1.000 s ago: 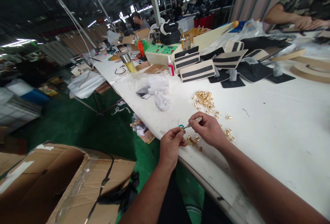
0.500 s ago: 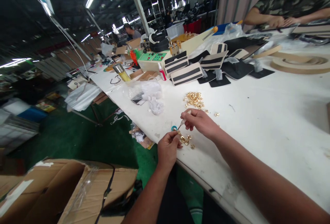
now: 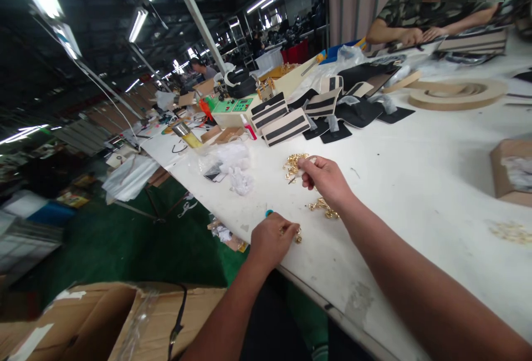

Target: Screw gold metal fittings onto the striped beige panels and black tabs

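Note:
My right hand (image 3: pixel 328 181) is closed around a small screwdriver-like tool with a pale handle (image 3: pixel 310 160). Its thin metal tip points down and left, over the near edge of a pile of gold-coloured metal fittings (image 3: pixel 294 163). Lower down, by the table's front edge, my left hand (image 3: pixel 270 239) pinches at a small gold-coloured fitting (image 3: pixel 298 236); the fingers partly hide it. A small teal ring or cap (image 3: pixel 269 213) lies just behind the left knuckles. More gold fittings (image 3: pixel 323 207) are gathered beneath my right wrist.
Crumpled white plastic (image 3: pixel 240 179) lies left of the piles. Striped panels (image 3: pixel 286 127) and a green-topped machine (image 3: pixel 233 106) stand behind. A tape roll (image 3: pixel 457 95) and a cardboard box (image 3: pixel 505 173) sit right. Across the table, a person in camouflage (image 3: pixel 403 29) works.
My right hand has lifted the tool away from my left fingers toward the far pile. My left hand has turned palm-down onto the near fittings. The view has shifted right.

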A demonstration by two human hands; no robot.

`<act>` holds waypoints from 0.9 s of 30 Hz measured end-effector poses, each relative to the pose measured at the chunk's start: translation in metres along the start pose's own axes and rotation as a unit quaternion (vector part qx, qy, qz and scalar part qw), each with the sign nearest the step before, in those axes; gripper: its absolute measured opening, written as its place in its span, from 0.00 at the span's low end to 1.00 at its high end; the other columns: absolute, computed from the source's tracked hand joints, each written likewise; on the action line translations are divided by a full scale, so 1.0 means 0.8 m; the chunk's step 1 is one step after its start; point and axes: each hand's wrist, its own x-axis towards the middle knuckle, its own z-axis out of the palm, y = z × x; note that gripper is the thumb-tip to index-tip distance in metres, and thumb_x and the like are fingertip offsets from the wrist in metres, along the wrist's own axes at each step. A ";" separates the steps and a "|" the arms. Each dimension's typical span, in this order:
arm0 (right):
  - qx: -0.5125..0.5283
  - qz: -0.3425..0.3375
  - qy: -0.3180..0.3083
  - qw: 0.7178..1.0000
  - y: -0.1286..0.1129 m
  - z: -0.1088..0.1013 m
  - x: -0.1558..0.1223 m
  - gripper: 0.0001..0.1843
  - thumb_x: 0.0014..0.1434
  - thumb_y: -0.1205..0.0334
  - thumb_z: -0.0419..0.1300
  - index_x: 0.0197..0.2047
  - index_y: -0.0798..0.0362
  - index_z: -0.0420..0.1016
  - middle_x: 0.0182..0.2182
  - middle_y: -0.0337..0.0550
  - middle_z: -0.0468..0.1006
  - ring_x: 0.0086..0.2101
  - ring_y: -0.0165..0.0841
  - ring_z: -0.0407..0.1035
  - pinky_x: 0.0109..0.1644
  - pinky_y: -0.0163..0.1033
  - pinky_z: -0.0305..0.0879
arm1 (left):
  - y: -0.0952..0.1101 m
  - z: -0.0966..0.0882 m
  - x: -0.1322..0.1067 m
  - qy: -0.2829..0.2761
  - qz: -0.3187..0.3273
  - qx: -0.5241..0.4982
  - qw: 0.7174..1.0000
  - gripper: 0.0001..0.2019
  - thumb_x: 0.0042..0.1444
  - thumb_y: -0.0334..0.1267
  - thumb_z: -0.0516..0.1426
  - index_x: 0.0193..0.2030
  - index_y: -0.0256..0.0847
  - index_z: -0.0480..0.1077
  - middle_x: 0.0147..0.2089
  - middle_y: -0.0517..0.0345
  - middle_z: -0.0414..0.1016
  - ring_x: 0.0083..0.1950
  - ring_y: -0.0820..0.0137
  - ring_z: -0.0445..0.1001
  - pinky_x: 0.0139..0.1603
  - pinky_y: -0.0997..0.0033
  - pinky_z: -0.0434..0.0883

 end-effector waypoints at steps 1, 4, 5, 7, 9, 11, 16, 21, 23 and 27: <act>-0.002 -0.002 -0.002 1.000 -0.002 0.000 -0.001 0.23 0.62 0.44 0.67 0.25 0.51 0.70 0.21 0.38 0.75 0.22 0.29 0.68 0.27 0.35 0.63 | 0.005 0.000 0.007 -0.005 0.002 0.027 1.000 0.13 0.66 0.46 0.61 0.34 0.45 0.84 0.39 0.56 0.82 0.43 0.63 0.80 0.47 0.65 0.71; -0.007 -0.008 -0.005 1.000 -0.004 0.001 -0.002 0.23 0.62 0.44 0.67 0.25 0.51 0.70 0.21 0.38 0.75 0.22 0.29 0.67 0.28 0.36 0.64 | 0.018 0.006 0.030 -0.023 0.030 0.071 0.997 0.10 0.66 0.46 0.61 0.44 0.47 0.83 0.47 0.57 0.82 0.48 0.63 0.80 0.50 0.65 0.72; -0.006 -0.009 -0.004 1.000 -0.003 0.000 -0.001 0.23 0.62 0.44 0.67 0.25 0.51 0.71 0.21 0.38 0.75 0.22 0.29 0.68 0.28 0.36 0.65 | 0.022 0.010 0.039 -0.034 0.047 0.084 0.995 0.11 0.67 0.45 0.61 0.50 0.49 0.82 0.50 0.57 0.81 0.52 0.62 0.80 0.52 0.65 0.73; -0.001 -0.011 -0.002 1.000 -0.002 -0.001 0.000 0.23 0.62 0.44 0.67 0.26 0.51 0.71 0.21 0.38 0.75 0.22 0.29 0.68 0.28 0.36 0.65 | 0.028 0.018 0.056 -0.064 0.076 0.112 0.989 0.14 0.66 0.44 0.61 0.56 0.52 0.80 0.55 0.57 0.79 0.57 0.61 0.78 0.54 0.65 0.73; 0.006 -0.011 -0.002 1.000 0.001 -0.002 0.002 0.23 0.62 0.43 0.68 0.26 0.51 0.72 0.22 0.38 0.75 0.23 0.29 0.68 0.28 0.36 0.64 | 0.030 0.026 0.072 -0.090 0.093 0.128 0.983 0.14 0.66 0.44 0.60 0.56 0.53 0.80 0.56 0.56 0.78 0.59 0.58 0.77 0.54 0.63 0.73; 0.013 -0.010 -0.002 1.000 0.004 -0.003 0.004 0.22 0.61 0.43 0.68 0.27 0.51 0.72 0.22 0.37 0.74 0.23 0.30 0.69 0.27 0.36 0.63 | 0.028 0.032 0.087 -0.106 0.100 0.125 0.981 0.12 0.65 0.43 0.61 0.53 0.53 0.81 0.56 0.56 0.78 0.58 0.57 0.78 0.51 0.63 0.74; 0.009 -0.006 0.002 1.000 0.009 -0.004 0.006 0.21 0.61 0.44 0.68 0.28 0.52 0.72 0.21 0.36 0.74 0.22 0.29 0.68 0.28 0.35 0.63 | 0.022 0.036 0.114 -0.127 0.100 0.094 0.982 0.07 0.64 0.39 0.61 0.44 0.51 0.82 0.52 0.57 0.81 0.49 0.60 0.80 0.48 0.63 0.73; 0.008 0.000 0.018 1.000 0.009 -0.003 0.005 0.21 0.61 0.44 0.68 0.28 0.52 0.73 0.22 0.36 0.74 0.23 0.29 0.68 0.28 0.36 0.64 | 0.027 0.030 0.105 -0.099 0.098 0.045 0.989 0.07 0.65 0.40 0.59 0.43 0.45 0.80 0.52 0.53 0.80 0.49 0.59 0.80 0.48 0.63 0.73; 0.011 -0.001 0.038 0.999 0.011 -0.001 0.004 0.21 0.60 0.43 0.68 0.30 0.52 0.74 0.22 0.36 0.74 0.23 0.29 0.68 0.28 0.35 0.64 | 0.029 0.025 0.084 -0.072 0.088 -0.001 0.994 0.08 0.66 0.40 0.58 0.46 0.43 0.78 0.51 0.52 0.80 0.46 0.63 0.80 0.46 0.65 0.73; -0.024 0.016 0.010 1.000 0.026 0.013 -0.002 0.21 0.61 0.42 0.67 0.31 0.52 0.74 0.24 0.37 0.76 0.25 0.30 0.70 0.28 0.36 0.65 | 0.018 0.015 0.026 -0.045 -0.021 -0.298 0.953 0.11 0.62 0.42 0.60 0.45 0.40 0.79 0.33 0.58 0.79 0.28 0.71 0.74 0.31 0.71 0.70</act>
